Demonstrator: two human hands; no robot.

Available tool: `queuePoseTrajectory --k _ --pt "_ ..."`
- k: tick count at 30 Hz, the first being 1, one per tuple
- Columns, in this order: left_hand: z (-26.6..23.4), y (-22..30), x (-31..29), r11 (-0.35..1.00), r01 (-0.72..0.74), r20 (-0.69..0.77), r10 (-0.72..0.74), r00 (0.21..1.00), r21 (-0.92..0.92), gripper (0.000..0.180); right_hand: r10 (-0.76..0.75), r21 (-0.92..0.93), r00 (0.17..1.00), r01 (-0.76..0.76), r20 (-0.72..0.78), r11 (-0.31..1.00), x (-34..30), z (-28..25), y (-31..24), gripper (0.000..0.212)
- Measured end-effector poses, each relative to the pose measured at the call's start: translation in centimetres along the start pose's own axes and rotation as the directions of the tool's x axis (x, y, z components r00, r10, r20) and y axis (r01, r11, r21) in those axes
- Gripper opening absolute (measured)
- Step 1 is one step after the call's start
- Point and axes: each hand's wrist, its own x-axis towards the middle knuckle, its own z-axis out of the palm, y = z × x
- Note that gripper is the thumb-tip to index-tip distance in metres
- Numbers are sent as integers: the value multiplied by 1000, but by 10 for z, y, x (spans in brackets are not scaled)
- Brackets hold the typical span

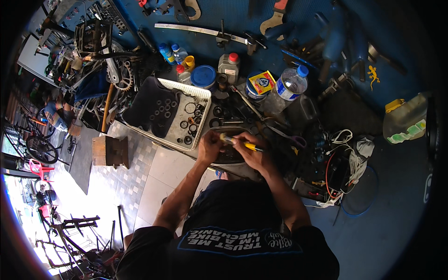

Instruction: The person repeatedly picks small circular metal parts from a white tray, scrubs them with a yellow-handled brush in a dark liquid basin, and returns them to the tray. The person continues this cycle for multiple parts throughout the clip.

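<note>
My right hand is closed round a brush with a yellow and black handle and a pale ferrule, its head turned toward my left hand. The fingers of my left hand are pinched at the brush's head; whatever small part they hold is hidden. Both hands are over a round, dark basin at the bench's front edge. Left of it, a white plastic tray holds several rings and small round parts. A dark cloth with several bearing-like rings on it covers the tray's left part.
Behind the basin stand a grey bottle with a red cap, a blue-lidded tub and a large clear bottle. Scissors lie right of my hands, near tangled cables. A wooden block stands at the left.
</note>
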Motion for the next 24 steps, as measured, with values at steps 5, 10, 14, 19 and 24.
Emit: queuePoseTrajectory --k 5,10,14,19,24 --pt "6 15 -5 997 -63 -34 62 998 -44 14 -52 -135 998 55 24 989 7 -4 4 22" --pt "10 37 -11 997 -72 -47 73 996 9 20 -56 -126 998 51 -40 991 2 -1 -5 22" --pt "11 29 -6 980 -101 -96 85 992 -174 24 -76 -55 994 71 -81 996 5 0 18 24" --pt "7 35 -10 994 -105 -58 106 993 12 25 -64 -74 995 58 -83 996 3 2 -4 23" --pt "1 23 -3 996 -48 -24 46 999 -78 25 -65 -148 998 67 20 987 -2 -6 28 20"
